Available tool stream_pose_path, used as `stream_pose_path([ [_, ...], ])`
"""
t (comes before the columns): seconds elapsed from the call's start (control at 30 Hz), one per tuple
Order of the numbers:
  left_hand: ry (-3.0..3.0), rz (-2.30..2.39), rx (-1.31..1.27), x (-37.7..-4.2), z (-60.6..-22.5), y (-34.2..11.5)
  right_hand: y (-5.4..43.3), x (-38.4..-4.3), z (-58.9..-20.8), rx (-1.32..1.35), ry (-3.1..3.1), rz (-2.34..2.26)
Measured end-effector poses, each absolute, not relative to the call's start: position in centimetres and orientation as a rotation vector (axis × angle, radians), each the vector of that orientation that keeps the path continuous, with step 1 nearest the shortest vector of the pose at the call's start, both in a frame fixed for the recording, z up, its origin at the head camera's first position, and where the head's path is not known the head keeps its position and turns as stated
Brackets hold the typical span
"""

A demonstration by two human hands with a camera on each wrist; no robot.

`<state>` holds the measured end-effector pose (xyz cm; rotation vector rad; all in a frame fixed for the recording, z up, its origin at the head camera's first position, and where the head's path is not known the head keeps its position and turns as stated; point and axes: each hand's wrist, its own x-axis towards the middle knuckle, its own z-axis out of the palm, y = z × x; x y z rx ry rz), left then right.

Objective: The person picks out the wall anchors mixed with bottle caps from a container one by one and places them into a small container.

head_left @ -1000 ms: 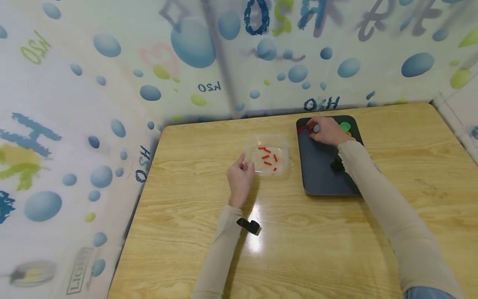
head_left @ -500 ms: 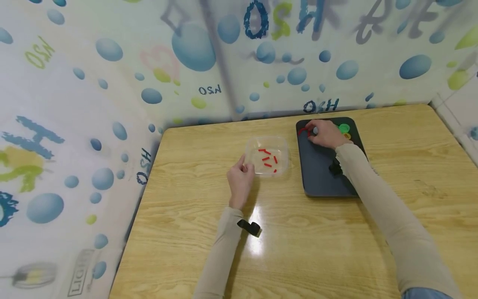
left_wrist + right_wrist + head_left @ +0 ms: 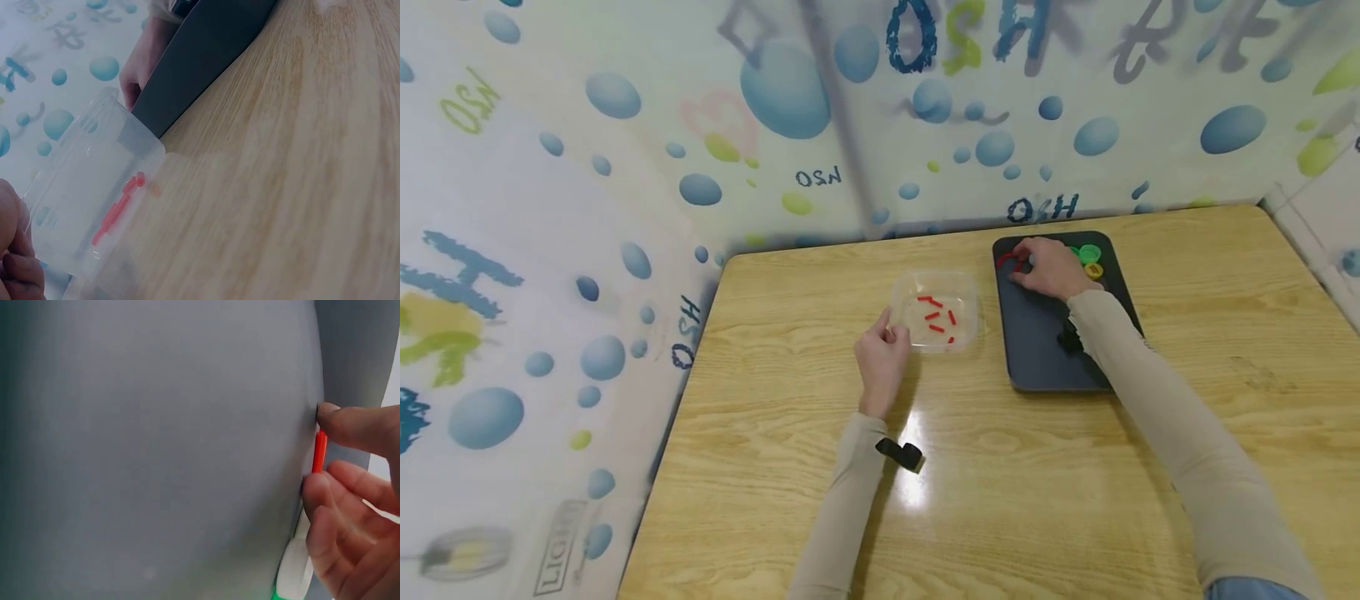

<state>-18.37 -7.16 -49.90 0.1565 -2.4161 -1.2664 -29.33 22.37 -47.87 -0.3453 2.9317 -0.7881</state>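
Note:
My left hand (image 3: 882, 358) holds the near left corner of a clear plastic container (image 3: 961, 292) between thumb and fingers. Several short red sticks (image 3: 936, 328) lie scattered in the container. Over the far left part of a dark tray (image 3: 1045, 354), my right hand (image 3: 1051, 268) bends down with its fingertips at the tray's surface. A small red stick (image 3: 319, 452) sits between its thumb and fingers in the right wrist view. More red (image 3: 1003, 259) shows at the tray's far left corner, beside those fingertips.
Green round pieces (image 3: 1089, 253) and a yellow round piece (image 3: 1093, 271) lie at the tray's far right. A white piece (image 3: 294, 569) is near the right fingers. The patterned wall (image 3: 850, 208) rises behind the wooden table (image 3: 760, 400).
My right hand has shifted slightly at the tray, and the grey round thing by its fingers is now mostly covered. The yellow piece shows more. My left hand stays at the container.

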Motion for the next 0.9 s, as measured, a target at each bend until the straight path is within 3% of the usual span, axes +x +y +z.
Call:
stream_pose_path([
  [0.37, -2.420, -1.265, 0.160, -18.4, -49.8, -7.3, 21.8, -29.5, -47.8, -0.278, 2.924, -0.764],
  [0.9, -2.438, -1.328, 0.157, -18.2, -49.7, -7.2, 22.8, -28.4, -45.8, -0.463, 2.879, -0.995],
])
